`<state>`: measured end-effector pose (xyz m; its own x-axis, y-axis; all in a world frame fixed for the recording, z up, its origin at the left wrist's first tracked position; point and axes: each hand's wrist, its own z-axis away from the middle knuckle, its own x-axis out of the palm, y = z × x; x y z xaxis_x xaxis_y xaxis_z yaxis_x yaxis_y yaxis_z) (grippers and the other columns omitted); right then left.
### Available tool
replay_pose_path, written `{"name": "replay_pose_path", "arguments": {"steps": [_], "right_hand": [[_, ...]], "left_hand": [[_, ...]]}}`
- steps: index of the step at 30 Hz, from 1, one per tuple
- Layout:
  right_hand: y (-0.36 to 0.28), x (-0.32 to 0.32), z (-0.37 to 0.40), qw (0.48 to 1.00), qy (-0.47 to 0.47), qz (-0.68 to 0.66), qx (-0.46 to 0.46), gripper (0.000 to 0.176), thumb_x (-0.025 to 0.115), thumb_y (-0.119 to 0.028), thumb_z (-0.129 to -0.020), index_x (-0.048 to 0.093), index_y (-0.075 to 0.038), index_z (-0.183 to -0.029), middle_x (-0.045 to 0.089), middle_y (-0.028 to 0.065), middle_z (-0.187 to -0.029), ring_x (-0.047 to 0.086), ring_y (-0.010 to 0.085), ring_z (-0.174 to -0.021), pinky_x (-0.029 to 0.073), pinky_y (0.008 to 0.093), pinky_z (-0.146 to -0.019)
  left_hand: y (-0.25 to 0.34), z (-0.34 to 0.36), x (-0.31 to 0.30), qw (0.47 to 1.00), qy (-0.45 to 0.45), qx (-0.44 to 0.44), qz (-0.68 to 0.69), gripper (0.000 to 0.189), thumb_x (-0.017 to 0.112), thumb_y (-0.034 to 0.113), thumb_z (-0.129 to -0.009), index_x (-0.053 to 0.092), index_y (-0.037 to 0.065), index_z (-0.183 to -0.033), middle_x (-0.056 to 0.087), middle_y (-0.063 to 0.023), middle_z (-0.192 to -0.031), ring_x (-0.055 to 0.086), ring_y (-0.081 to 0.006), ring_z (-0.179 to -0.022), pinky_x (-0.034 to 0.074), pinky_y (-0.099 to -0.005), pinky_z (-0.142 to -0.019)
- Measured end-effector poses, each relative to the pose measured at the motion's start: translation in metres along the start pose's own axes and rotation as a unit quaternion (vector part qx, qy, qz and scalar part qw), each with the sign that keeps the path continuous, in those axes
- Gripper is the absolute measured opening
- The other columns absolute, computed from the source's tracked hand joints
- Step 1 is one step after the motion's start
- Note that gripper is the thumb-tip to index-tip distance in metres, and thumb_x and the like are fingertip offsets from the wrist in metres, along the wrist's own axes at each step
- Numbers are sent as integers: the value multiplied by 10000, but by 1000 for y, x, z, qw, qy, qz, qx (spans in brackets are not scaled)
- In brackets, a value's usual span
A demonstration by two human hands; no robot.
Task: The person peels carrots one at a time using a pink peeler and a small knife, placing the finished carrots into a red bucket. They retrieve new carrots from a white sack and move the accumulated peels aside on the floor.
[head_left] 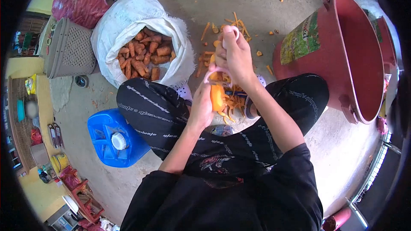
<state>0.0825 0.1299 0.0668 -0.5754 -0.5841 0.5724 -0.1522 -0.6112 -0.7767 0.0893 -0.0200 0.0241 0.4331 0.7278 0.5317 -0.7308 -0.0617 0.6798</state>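
Note:
My left hand (202,105) is wrapped round a peeled orange carrot (218,98), low between my knees. Just above it, my right hand (236,57) grips a pink peeler (218,72), whose head lies at the upper end of the carrot. Orange peelings (234,102) lie on the floor beneath and beyond my hands, some of them long strips. To the left of my hands, a white sack (128,17) stands with its mouth rolled open, holding many unpeeled carrots (145,53).
A large red bucket (317,38) stands at the right, with another behind it. A blue jerrycan (115,139) is by my left knee. A grey perforated basket (72,47) and a red mesh sack (79,2) are at the upper left.

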Motion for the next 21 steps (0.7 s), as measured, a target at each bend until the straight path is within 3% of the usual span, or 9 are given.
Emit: {"name": "replay_pose_path", "arguments": {"steps": [4, 5, 8, 9, 12, 13, 16, 17, 21], "right_hand": [[10, -10, -33, 1000, 16, -10, 10, 240, 441, -310, -963, 408, -95, -863, 318, -34, -572, 318, 63, -403, 485, 337, -411], [17, -13, -43, 1000, 9, -10, 16, 279, 434, -327, -965, 387, -74, -856, 388, 2, -581, 376, 92, -378, 503, 330, -379], [32, -35, -74, 992, 86, 89, -30, 291, 424, -323, -968, 380, -64, -843, 386, 3, -575, 389, 96, -377, 515, 339, -389], [33, -46, -81, 991, 94, 95, -31, 294, 422, -319, -967, 386, -42, -875, 384, 1, -566, 441, 118, -386, 525, 343, -399], [39, -61, -94, 967, 79, 231, -78, 295, 421, -315, -968, 399, -25, -921, 410, 4, -564, 496, 144, -400, 522, 343, -402], [36, -62, -97, 932, 64, 345, -91, 293, 414, -311, -973, 410, -18, -956, 460, 24, -581, 546, 156, -447, 505, 317, -413], [27, -56, -92, 890, 71, 430, -133, 294, 423, -313, -973, 417, -20, -955, 497, 42, -603, 562, 153, -483, 487, 293, -433], [20, -55, -88, 905, 59, 396, -144, 293, 429, -317, -970, 415, -24, -958, 504, 50, -607, 565, 157, -491, 487, 296, -442], [-22, -21, -49, 974, 6, 185, -129, 285, 440, -329, -966, 409, -46, -959, 487, 55, -598, 521, 157, -466, 485, 312, -450]], "left_hand": [[-15, 7, -6, 1000, 7, -14, 7, 349, 337, 387, -997, 482, 92, -1116, 518, -25, -853, 523, -119, -680, 472, -310, -467], [-17, 7, -8, 999, 19, -22, 14, 364, 344, 385, -996, 489, 74, -1118, 518, -27, -826, 524, -121, -662, 477, -304, -464], [-14, 15, -14, 997, 4, -13, -80, 397, 334, 400, -996, 491, 56, -1118, 513, -26, -808, 521, -124, -648, 487, -289, -471], [-11, 18, -12, 997, -17, -30, -63, 452, 330, 420, -993, 477, 43, -1194, 505, -28, -808, 517, -118, -668, 496, -286, -472], [0, 16, -8, 997, -62, -37, 24, 491, 338, 423, -989, 440, 40, -1279, 502, -33, -839, 513, -108, -706, 503, -297, -463], [-3, 10, -13, 998, -55, -32, 24, 510, 374, 413, -981, 403, 45, -1333, 498, -33, -880, 511, -106, -754, 512, -311, -469], [7, 3, -17, 996, -85, -38, -1, 495, 399, 399, -975, 410, 52, -1327, 495, -26, -902, 512, -111, -778, 525, -307, -509], [13, 0, -16, 993, -78, -54, 69, 416, 432, 362, -974, 487, 30, -1220, 537, -46, -913, 530, -126, -795, 520, -345, -678], [13, -18, -20, 995, -45, -26, 85, 427, 390, 380, -982, 461, 74, -1270, 540, -37, -963, 515, -132, -814, 462, -343, -748]]}}
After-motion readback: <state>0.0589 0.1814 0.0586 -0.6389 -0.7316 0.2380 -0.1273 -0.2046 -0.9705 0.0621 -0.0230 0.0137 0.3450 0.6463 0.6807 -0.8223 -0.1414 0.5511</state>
